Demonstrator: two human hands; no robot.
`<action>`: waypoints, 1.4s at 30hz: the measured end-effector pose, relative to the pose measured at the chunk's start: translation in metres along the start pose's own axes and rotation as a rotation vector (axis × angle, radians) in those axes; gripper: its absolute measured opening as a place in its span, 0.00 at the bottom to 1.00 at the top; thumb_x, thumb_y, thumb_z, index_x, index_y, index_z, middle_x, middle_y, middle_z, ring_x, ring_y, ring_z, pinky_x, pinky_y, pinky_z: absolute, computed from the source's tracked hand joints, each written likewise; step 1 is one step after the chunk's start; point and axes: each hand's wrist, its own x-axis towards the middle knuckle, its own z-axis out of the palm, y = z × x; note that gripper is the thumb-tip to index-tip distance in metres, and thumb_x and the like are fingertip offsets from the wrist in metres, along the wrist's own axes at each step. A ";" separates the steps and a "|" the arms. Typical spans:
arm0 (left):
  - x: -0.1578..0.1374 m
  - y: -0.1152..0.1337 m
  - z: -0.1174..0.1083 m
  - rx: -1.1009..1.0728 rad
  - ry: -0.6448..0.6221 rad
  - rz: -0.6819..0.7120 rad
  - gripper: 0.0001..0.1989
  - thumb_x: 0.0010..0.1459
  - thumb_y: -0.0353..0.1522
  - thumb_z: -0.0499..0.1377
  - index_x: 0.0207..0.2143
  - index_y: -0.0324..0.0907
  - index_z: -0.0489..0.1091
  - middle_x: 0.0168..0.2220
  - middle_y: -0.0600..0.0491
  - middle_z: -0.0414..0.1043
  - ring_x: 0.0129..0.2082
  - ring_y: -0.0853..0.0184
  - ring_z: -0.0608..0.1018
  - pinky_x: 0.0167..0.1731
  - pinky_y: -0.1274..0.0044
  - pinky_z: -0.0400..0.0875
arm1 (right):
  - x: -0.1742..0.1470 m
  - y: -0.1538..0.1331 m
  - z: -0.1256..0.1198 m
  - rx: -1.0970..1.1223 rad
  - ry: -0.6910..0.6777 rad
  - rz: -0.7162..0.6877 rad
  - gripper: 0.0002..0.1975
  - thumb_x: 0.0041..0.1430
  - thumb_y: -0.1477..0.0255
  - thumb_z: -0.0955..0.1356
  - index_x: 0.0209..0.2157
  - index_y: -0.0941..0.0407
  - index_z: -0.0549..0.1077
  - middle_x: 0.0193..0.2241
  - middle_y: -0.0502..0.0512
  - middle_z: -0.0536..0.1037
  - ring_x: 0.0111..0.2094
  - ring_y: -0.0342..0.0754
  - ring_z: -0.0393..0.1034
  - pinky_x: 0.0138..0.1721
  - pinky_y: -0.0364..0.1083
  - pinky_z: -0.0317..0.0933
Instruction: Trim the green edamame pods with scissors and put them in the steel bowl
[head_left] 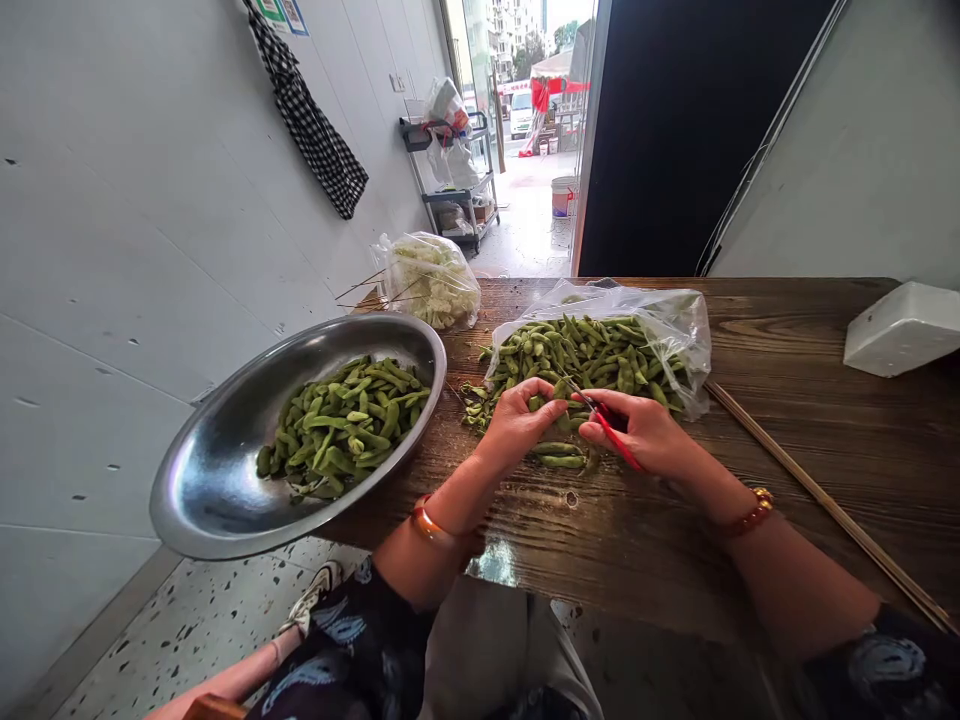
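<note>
My left hand (pixel 523 418) is closed in a pinch on a green edamame pod (pixel 561 388) above the table. In my right hand (pixel 643 432) is a pair of scissors (pixel 616 436) with red handles, their blades reaching toward that pod. Just beyond both hands, a clear plastic bag (pixel 686 325) lies spread with a heap of edamame pods (pixel 592 345). A few loose pods (pixel 559 455) rest on the wood below my fingers. Small trimmed bits (pixel 474 405) are scattered left of the heap. To the left, a wide steel bowl (pixel 217 480) holds more pods (pixel 352 420).
Behind the bowl sits a plastic bag of pale cauliflower-like pieces (pixel 435 285) with thin sticks poking out. Long skewers (pixel 817 490) lie along the right of the wooden table (pixel 780 340), near a white foam box (pixel 904 325). Another person's leg and shoe (pixel 315 590) show beneath the bowl.
</note>
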 end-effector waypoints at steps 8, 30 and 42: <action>-0.003 0.007 0.002 0.043 -0.034 0.020 0.15 0.47 0.40 0.67 0.30 0.36 0.72 0.27 0.55 0.70 0.26 0.74 0.68 0.29 0.81 0.63 | 0.000 0.001 0.004 -0.028 0.075 -0.059 0.27 0.53 0.55 0.69 0.48 0.60 0.75 0.22 0.49 0.71 0.23 0.43 0.61 0.26 0.43 0.58; -0.004 0.006 0.003 -0.121 -0.129 -0.003 0.15 0.49 0.40 0.66 0.33 0.37 0.77 0.32 0.50 0.76 0.33 0.68 0.74 0.40 0.76 0.66 | -0.003 -0.003 0.012 -0.102 0.072 -0.137 0.26 0.53 0.58 0.70 0.51 0.58 0.72 0.37 0.57 0.78 0.34 0.49 0.71 0.37 0.49 0.66; -0.003 0.006 -0.002 -0.129 -0.149 -0.053 0.17 0.48 0.41 0.66 0.30 0.35 0.75 0.30 0.51 0.74 0.29 0.71 0.72 0.33 0.79 0.65 | -0.001 -0.002 0.011 -0.102 0.063 -0.142 0.23 0.55 0.58 0.69 0.47 0.59 0.76 0.26 0.52 0.76 0.25 0.44 0.64 0.29 0.44 0.60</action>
